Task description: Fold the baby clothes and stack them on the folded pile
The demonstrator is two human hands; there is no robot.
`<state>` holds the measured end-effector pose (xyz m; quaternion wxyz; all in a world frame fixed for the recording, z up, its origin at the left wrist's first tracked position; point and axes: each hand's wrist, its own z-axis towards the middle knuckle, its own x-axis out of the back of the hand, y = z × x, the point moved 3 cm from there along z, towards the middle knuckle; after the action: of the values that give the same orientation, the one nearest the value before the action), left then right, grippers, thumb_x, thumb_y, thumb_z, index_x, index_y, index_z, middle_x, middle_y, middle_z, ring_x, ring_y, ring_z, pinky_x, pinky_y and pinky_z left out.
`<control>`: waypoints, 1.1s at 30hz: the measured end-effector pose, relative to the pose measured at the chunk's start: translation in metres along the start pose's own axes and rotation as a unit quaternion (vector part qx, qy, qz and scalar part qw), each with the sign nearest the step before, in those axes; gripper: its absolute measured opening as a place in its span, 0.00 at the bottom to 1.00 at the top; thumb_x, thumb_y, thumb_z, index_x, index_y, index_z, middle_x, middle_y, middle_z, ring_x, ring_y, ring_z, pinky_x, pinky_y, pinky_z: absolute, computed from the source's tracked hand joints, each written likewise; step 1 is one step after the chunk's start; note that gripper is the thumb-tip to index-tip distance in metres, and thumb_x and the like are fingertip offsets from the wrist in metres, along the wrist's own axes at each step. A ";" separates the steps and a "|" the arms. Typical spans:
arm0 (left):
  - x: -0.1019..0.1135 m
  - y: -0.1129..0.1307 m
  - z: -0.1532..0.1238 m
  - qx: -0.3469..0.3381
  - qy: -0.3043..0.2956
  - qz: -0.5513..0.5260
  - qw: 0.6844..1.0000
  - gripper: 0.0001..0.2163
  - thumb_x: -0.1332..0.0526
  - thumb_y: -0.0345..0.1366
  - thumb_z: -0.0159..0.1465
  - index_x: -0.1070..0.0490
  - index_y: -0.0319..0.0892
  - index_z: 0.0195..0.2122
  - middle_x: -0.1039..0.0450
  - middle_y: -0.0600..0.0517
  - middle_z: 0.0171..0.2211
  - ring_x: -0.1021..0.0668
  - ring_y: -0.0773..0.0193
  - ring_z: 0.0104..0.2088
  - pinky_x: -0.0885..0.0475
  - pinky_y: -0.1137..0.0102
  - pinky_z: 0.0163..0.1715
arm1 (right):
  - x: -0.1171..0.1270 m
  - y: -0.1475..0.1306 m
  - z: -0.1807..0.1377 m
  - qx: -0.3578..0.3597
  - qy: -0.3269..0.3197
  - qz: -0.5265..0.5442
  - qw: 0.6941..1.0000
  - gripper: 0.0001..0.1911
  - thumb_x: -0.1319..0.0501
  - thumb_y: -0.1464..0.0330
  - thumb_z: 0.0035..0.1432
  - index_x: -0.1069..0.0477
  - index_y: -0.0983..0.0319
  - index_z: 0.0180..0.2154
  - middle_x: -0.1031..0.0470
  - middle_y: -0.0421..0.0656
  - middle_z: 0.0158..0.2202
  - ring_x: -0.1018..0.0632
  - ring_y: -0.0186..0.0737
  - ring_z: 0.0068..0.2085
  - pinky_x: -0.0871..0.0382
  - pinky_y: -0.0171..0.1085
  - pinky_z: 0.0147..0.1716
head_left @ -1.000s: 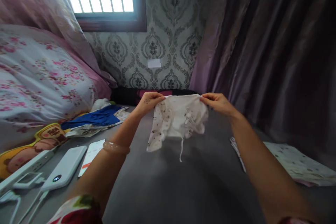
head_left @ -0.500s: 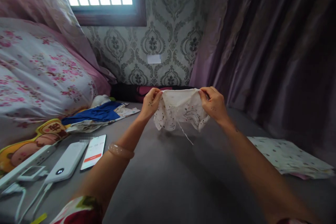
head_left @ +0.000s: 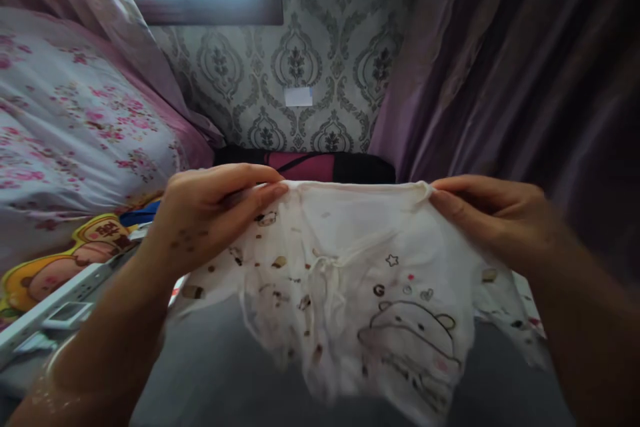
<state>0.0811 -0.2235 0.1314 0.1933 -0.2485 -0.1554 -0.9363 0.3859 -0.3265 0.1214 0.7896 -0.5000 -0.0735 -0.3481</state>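
White printed shirt [head_left: 360, 267] has come in much closer to the camera since half a second ago, both hands with it. View has tipped down a bit: window sits higher, and the phone and power bank are out of sight behind the left arm and the shirt.

Left hand [head_left: 215, 213] pinches one end of the shirt's top edge, thumb against fingers [head_left: 273, 192]. Right hand [head_left: 500, 220] does the same at the other end. Both grips are closed on cloth. My read: two-point hold keeps that edge straight and lets the body hang open; edge looks taut, lower part droops in loose folds. Shirt is up in front of the chest, over the grey sheet [head_left: 200, 353]. Can't tell if the hem touches it. Bear print and star face the camera.

Left side: white power strip [head_left: 83, 287] lies alongside the yellow cartoon cushion [head_left: 65, 270], adapter [head_left: 67, 313] at it, probably parked there for charging. Blue cloth [head_left: 143, 212] behind, mostly hidden.

Containers: only candidate is the black-and-maroon bundle [head_left: 310, 163] against the wall. Could be a bag; contents, if any, not visible.
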 end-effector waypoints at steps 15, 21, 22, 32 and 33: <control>-0.245 -0.145 -0.131 0.147 -0.417 0.016 0.897 0.15 0.54 0.43 0.68 0.29 0.44 0.39 0.23 0.48 0.33 0.23 0.61 0.33 0.36 0.72 0.30 | -0.156 0.236 -0.004 -0.049 -0.261 -0.318 0.910 0.15 0.53 0.63 0.67 0.30 0.60 0.42 0.25 0.46 0.43 0.25 0.42 0.45 0.36 0.37 0.42; -0.263 -0.168 -0.116 0.083 -0.456 0.097 0.881 0.17 0.58 0.45 0.70 0.33 0.44 0.42 0.24 0.46 0.36 0.22 0.59 0.35 0.35 0.71 0.32 | -0.167 0.243 0.021 -0.039 -0.312 -0.414 0.854 0.18 0.59 0.60 0.69 0.34 0.59 0.44 0.27 0.48 0.44 0.24 0.44 0.43 0.36 0.40 0.40; -0.268 -0.173 -0.113 0.080 -0.462 0.100 0.878 0.17 0.58 0.45 0.70 0.34 0.44 0.42 0.24 0.46 0.37 0.22 0.59 0.35 0.35 0.71 0.32 | -0.169 0.246 0.027 -0.034 -0.316 -0.419 0.851 0.19 0.59 0.60 0.69 0.34 0.59 0.44 0.27 0.48 0.45 0.24 0.44 0.43 0.36 0.40 0.40; -0.312 -0.218 -0.078 0.095 -0.450 0.090 0.883 0.16 0.57 0.45 0.70 0.33 0.42 0.44 0.24 0.44 0.35 0.23 0.58 0.34 0.35 0.68 0.34 | -0.176 0.277 0.082 -0.017 -0.317 -0.435 0.842 0.18 0.59 0.61 0.69 0.35 0.61 0.46 0.27 0.50 0.46 0.24 0.46 0.44 0.37 0.41 0.40; -0.314 -0.221 -0.075 0.100 -0.443 0.089 0.887 0.16 0.56 0.44 0.70 0.33 0.42 0.43 0.24 0.44 0.35 0.23 0.58 0.34 0.35 0.68 0.34 | -0.177 0.280 0.086 -0.019 -0.311 -0.436 0.844 0.18 0.59 0.61 0.69 0.35 0.61 0.46 0.27 0.50 0.46 0.24 0.46 0.44 0.37 0.41 0.40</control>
<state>0.2058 0.0306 -0.1387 0.2104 -0.6293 -0.2950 -0.6876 0.4486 -0.0977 -0.1253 0.4828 -0.5132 -0.5190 -0.4840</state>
